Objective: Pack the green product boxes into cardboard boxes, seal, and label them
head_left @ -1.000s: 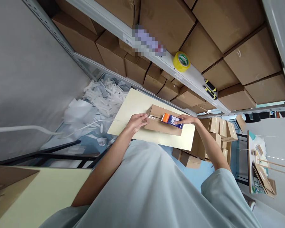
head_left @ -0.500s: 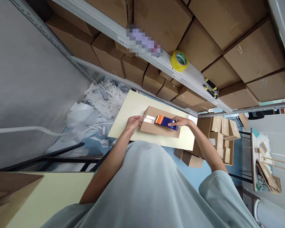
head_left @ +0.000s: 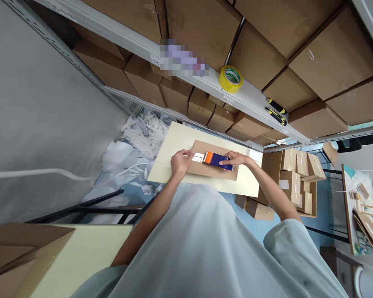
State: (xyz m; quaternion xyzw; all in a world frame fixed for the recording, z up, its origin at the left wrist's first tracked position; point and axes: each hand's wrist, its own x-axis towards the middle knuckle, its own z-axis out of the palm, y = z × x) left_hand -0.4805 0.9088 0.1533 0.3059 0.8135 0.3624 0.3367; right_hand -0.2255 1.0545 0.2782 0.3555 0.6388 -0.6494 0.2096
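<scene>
A brown cardboard box (head_left: 216, 170) lies on a pale yellow table (head_left: 180, 142). My right hand (head_left: 233, 159) grips a blue and orange tape dispenser (head_left: 216, 159) resting on the box's top. A strip of clear tape (head_left: 198, 157) runs from the dispenser toward the box's left end. My left hand (head_left: 180, 162) is curled at that left end, fingers pressing on the tape and the box edge.
Metal shelves behind hold many cardboard boxes, a yellow tape roll (head_left: 230, 78) and two yellow-black knives (head_left: 276, 111). White paper scraps (head_left: 136, 134) lie on the floor at left. Small boxes (head_left: 294, 180) are stacked at right. Another box (head_left: 21, 256) sits near left.
The dispenser has slid left along the box top and a tape strip now shows. My left hand has shifted onto the box's left end. The view has tilted slightly.
</scene>
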